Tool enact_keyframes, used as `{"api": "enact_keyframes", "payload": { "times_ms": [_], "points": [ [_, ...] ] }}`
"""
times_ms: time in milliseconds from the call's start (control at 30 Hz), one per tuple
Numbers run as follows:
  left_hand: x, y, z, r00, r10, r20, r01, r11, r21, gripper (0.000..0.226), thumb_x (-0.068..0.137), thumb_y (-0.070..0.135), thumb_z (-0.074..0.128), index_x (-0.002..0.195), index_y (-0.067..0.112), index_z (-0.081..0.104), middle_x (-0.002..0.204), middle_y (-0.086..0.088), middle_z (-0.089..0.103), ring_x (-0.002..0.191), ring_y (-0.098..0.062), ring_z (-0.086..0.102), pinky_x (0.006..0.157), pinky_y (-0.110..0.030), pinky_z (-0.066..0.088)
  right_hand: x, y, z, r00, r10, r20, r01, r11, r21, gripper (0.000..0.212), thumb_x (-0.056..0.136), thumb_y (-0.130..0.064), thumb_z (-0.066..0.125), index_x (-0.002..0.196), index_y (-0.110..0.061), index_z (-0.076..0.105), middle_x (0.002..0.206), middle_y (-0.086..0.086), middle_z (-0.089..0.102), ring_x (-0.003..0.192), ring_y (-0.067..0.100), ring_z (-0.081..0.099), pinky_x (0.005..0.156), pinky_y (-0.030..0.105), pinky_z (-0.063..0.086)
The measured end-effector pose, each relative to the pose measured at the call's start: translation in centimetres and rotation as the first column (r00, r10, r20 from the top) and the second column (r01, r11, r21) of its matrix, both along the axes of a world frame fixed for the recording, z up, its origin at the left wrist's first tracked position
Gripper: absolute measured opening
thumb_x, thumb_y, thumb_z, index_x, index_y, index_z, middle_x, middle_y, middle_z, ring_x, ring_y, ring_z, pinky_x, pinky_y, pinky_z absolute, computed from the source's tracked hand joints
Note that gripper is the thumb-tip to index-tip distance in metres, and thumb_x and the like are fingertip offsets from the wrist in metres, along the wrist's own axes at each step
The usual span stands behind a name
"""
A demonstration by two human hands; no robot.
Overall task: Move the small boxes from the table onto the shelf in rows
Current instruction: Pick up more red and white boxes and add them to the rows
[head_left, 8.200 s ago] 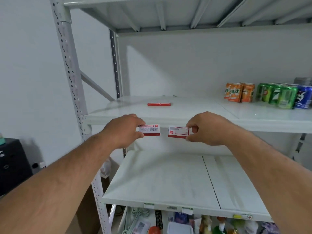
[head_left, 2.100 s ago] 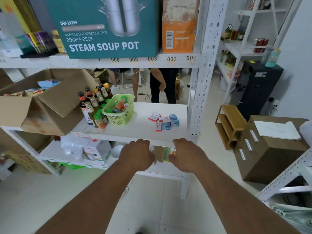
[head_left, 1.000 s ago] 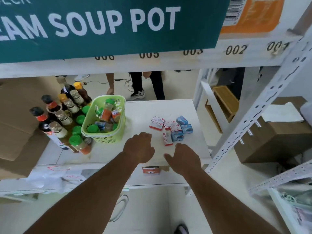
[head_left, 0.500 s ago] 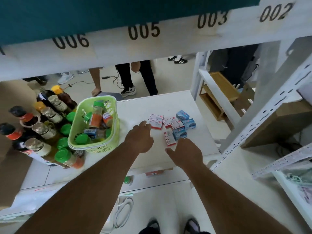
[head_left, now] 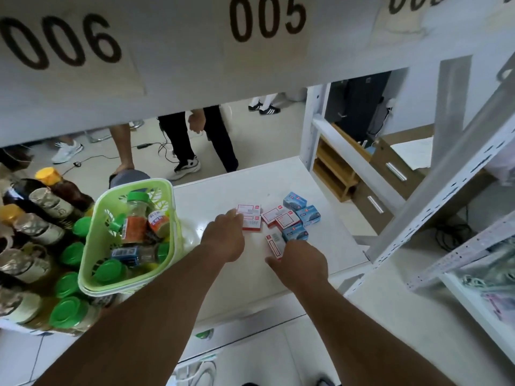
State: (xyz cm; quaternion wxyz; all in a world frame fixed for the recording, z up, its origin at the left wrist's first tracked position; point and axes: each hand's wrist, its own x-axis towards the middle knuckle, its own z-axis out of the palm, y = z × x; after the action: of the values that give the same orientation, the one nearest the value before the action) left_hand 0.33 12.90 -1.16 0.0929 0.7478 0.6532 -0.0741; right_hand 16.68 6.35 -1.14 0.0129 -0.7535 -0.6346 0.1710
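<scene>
Several small boxes lie in a loose cluster on the white table (head_left: 217,196). Red-and-white boxes (head_left: 271,215) sit in the middle and blue boxes (head_left: 308,215) to the right. My left hand (head_left: 223,238) reaches in from the left, fingertips on the edge of a red-and-white box (head_left: 253,222) with another just behind it. My right hand (head_left: 299,263) covers the near end of a red-and-white box (head_left: 274,243) that lies lengthwise on the table, thumb at its left side. Whether the left fingers grip is hidden.
A green basket (head_left: 86,263) of jars stands just left of my left arm, with sauce bottles (head_left: 41,229) beyond it. A numbered shelf beam (head_left: 167,65) hangs close overhead. A perforated upright (head_left: 446,196) slants at the right. People's legs (head_left: 195,140) stand behind the table.
I have stepped closer and both hands moved forward. The left hand has reached the red-and-white box at the cluster's left, and the right hand has come down on the nearest one.
</scene>
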Motion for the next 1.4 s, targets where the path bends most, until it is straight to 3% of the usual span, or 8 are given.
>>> {"api": "enact_keyframes", "payload": {
  "times_ms": [233, 367, 467, 633, 800, 1067, 1267, 1400],
  "points": [
    [-1.1, -0.3, -1.4, 0.999, -0.050, 0.012, 0.049, 0.997, 0.057, 0.047, 0.095, 0.031, 0.043, 0.140, 0.019, 0.041, 0.149, -0.003, 0.036, 0.124, -0.030, 0.046, 0.098, -0.042, 0.043, 0.0, 0.4, -0.8, 0.998, -0.039, -0.040, 0.039, 0.999, 0.012, 0.036, 0.091, -0.051, 0.059, 0.109, -0.020, 0.063, 0.104, 0.000, 0.069, 0.095, 0.020, 0.069, 0.078, 0.033, 0.057],
    [-1.7, -1.0, -1.7, 0.994, -0.100, 0.041, 0.096, 0.992, 0.080, 0.041, 0.095, 0.032, 0.044, 0.134, 0.021, 0.048, 0.147, 0.001, 0.041, 0.124, -0.026, 0.046, 0.100, -0.040, 0.042, 0.2, 0.1, -1.1, 0.995, -0.064, -0.076, 0.065, 0.998, 0.001, 0.036, 0.089, -0.048, 0.061, 0.112, -0.020, 0.062, 0.104, -0.002, 0.068, 0.096, 0.019, 0.069, 0.077, 0.031, 0.055],
    [-1.8, -1.0, -1.8, 0.989, -0.067, 0.130, 0.056, 0.994, 0.090, 0.034, 0.091, 0.026, 0.048, 0.124, 0.020, 0.055, 0.129, 0.000, 0.053, 0.115, -0.026, 0.050, 0.095, -0.039, 0.044, 0.4, 0.0, -1.4, 0.992, -0.070, -0.101, 0.070, 0.998, -0.001, 0.040, 0.088, -0.050, 0.063, 0.115, -0.021, 0.059, 0.105, -0.004, 0.067, 0.098, 0.017, 0.069, 0.078, 0.029, 0.055],
    [-1.5, -0.3, -1.6, 0.979, -0.028, 0.202, 0.028, 1.000, 0.002, 0.049, 0.091, 0.021, 0.055, 0.138, 0.016, 0.046, 0.133, -0.007, 0.048, 0.122, -0.028, 0.045, 0.102, -0.039, 0.041, 0.5, 0.1, -1.7, 0.993, -0.057, -0.102, 0.056, 0.998, -0.013, 0.041, 0.088, -0.044, 0.063, 0.122, -0.021, 0.057, 0.108, -0.002, 0.064, 0.103, 0.019, 0.067, 0.081, 0.032, 0.057],
    [-1.6, -0.6, -1.2, 0.959, 0.015, 0.282, -0.002, 0.999, -0.046, 0.038, 0.089, 0.021, 0.062, 0.126, 0.014, 0.056, 0.120, -0.009, 0.049, 0.115, -0.028, 0.052, 0.098, -0.038, 0.044, 0.8, -0.1, -1.7, 0.989, -0.048, -0.139, 0.045, 0.999, -0.028, 0.041, 0.089, -0.042, 0.064, 0.124, -0.021, 0.057, 0.109, -0.003, 0.065, 0.103, 0.018, 0.067, 0.079, 0.029, 0.057],
    [-1.4, -4.3, 2.1, 0.936, -0.044, 0.350, 0.052, 0.999, -0.013, 0.038, 0.095, 0.022, 0.058, 0.130, 0.009, 0.051, 0.127, -0.010, 0.046, 0.113, -0.024, 0.055, 0.096, -0.031, 0.044, 2.9, -2.7, 1.3, 0.982, -0.023, -0.188, 0.027, 1.000, 0.017, 0.036, 0.086, -0.041, 0.068, 0.116, -0.021, 0.064, 0.108, -0.002, 0.067, 0.092, 0.017, 0.068, 0.073, 0.024, 0.054],
    [0.6, -6.8, 5.5, 0.918, -0.162, 0.362, 0.173, 0.985, 0.002, 0.044, 0.094, 0.025, 0.060, 0.134, 0.012, 0.051, 0.130, -0.008, 0.049, 0.114, -0.022, 0.055, 0.095, -0.030, 0.045, 6.7, -7.0, 4.6, 0.986, -0.058, -0.155, 0.072, 0.994, 0.086, 0.037, 0.084, -0.044, 0.067, 0.114, -0.022, 0.068, 0.103, -0.001, 0.064, 0.092, 0.017, 0.064, 0.078, 0.034, 0.059],
    [4.0, -8.5, 8.1, 0.893, -0.242, 0.380, 0.255, 0.967, 0.017, 0.047, 0.093, 0.026, 0.061, 0.138, 0.015, 0.049, 0.135, -0.004, 0.048, 0.119, -0.019, 0.054, 0.099, -0.029, 0.044, 10.3, -10.4, 6.9, 0.984, -0.093, -0.155, 0.113, 0.986, 0.122, 0.036, 0.083, -0.041, 0.067, 0.115, -0.025, 0.070, 0.101, -0.003, 0.065, 0.088, 0.016, 0.065, 0.076, 0.030, 0.059]
  ]
}}
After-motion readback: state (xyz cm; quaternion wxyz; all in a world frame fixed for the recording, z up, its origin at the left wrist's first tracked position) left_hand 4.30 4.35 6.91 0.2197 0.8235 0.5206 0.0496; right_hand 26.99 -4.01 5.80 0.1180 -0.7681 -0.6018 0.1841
